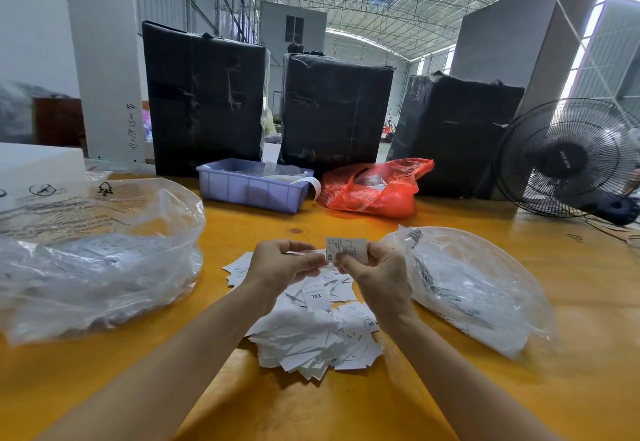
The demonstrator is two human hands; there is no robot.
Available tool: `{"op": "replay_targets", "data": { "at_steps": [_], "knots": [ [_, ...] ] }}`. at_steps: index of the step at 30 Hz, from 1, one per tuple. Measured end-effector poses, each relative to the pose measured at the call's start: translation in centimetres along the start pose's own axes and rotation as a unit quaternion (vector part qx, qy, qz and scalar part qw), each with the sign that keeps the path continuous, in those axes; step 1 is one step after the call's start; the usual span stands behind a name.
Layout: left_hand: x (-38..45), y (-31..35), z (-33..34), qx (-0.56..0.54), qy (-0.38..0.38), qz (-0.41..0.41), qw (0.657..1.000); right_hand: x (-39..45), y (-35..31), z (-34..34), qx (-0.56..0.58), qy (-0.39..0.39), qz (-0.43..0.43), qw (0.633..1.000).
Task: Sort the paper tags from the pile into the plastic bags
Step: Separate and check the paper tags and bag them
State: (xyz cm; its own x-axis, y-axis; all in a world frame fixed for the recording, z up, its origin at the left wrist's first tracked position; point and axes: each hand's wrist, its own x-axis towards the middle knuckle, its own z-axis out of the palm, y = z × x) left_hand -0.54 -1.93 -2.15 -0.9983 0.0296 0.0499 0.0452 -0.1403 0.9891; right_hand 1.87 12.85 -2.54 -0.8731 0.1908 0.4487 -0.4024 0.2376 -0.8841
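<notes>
While the loose pile of white paper tags sits mid-worktop near the front edge, the right hand pinches a small white XS paper tag. The left hand pinches its edge too. Crinkly clear plastic bags flank the pile, left and right.

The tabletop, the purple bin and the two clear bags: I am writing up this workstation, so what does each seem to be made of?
The tabletop looks like varnished wood: orange-yellow, faint grain, a dark knot, soft sheen. The purple bin seems moulded plastic: opaque, ribbed walls, rolled rim. The left clear bag and the right clear bag look like thin glossy plastic film: see-through, crinkled, printed, with glare.
</notes>
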Motion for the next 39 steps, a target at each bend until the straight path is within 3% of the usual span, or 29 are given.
{"op": "replay_targets", "data": {
  "at_steps": [20, 25, 30, 39],
  "knots": [
    [-0.17, 0.35, -0.17, -0.023, -0.006, -0.006, 1.000, 0.16, 0.24, 0.15, -0.001, -0.019, 0.022, 1.000],
    [-0.09, 0.32, -0.16, -0.023, -0.011, -0.005, 1.000, 0.31, 0.30, 0.08, 0.015, -0.065, 0.104, 0.992],
    [-0.03, 0.19, -0.21, 0.008, -0.004, 0.013, 1.000, 0.55, 0.36, -0.38, 0.051, -0.165, 0.228, 0.958],
    [-0.52, -0.33, 0.61, 0.061, -0.009, 0.022, 0.998, 0.26, 0.05, -0.20, -0.012, -0.213, 0.111, 0.971]
  ]
}}
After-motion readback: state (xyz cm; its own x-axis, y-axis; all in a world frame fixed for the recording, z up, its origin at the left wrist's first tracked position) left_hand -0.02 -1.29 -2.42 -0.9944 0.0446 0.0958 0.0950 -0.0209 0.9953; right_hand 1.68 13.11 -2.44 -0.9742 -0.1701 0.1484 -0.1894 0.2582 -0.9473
